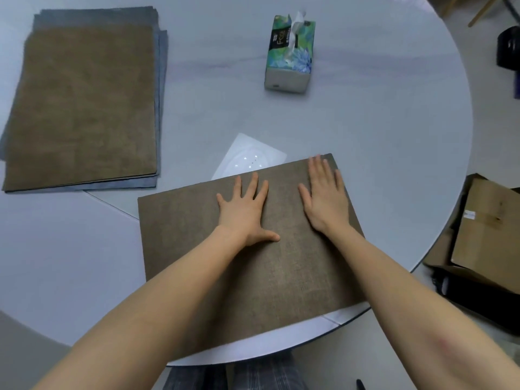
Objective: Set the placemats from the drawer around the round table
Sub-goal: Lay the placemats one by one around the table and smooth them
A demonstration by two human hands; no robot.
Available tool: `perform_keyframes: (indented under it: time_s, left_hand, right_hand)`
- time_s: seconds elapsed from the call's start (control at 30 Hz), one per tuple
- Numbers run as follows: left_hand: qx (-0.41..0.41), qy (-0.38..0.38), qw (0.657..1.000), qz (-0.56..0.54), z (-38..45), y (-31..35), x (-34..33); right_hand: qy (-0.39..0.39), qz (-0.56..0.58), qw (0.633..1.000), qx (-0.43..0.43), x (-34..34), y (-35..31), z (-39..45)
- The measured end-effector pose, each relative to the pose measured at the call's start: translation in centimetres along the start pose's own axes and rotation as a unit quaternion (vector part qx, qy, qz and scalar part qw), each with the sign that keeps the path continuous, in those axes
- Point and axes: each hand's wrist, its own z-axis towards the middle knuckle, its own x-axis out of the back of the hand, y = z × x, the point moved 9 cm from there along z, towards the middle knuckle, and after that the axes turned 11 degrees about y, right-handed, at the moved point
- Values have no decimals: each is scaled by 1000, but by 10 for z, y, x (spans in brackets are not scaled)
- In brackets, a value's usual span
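Note:
A brown woven placemat (180,235) lies flat on the round pale table (380,136), close to the near edge and turned slightly anticlockwise. My left hand (243,212) rests palm down on its middle with fingers spread. My right hand (326,198) presses flat on its far right part, fingertips near the far corner. Neither hand grips anything. At the far left sits a stack of placemats (84,108), a brown one on top of grey-blue ones.
A green floral tissue box (289,54) stands upright past the middle of the table. Cardboard boxes (486,235) lie on the floor to the right of the table. A dark object (508,49) sits at the far right edge.

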Motion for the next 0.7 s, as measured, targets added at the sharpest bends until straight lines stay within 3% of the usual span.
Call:
perform_keyframes:
  time_s: [0.07, 0.1, 0.2, 0.27, 0.37, 0.5, 0.6, 0.7]
  left_hand:
    - [-22, 32, 999, 6, -9, -16, 8]
    - [-22, 50, 999, -2, -15, -28, 13]
    - [18, 109, 993, -50, -33, -84, 28]
    - [32, 120, 992, -32, -46, -125, 28]
    - [-35, 97, 994, 25, -67, -169, 14]
    - [-145, 83, 984, 69, -76, -189, -4]
    - [-159, 69, 983, 65, -75, -193, -8]
    - [-121, 85, 986, 83, -78, -222, -11]
  right_hand:
    - [5, -29, 992, -122, 8, 23, 3]
    - [9, -44, 989, -142, 14, 22, 3]
    - [42, 7, 999, -31, 31, -41, -3]
    - [4, 76, 995, 68, 29, -105, -24]
    - [-41, 86, 982, 162, 6, -191, -57]
    - [-60, 47, 992, 99, -30, -239, -72]
    - [-48, -9, 997, 63, -42, -242, -74]
    - [-53, -13, 998, 38, -44, -242, -75]
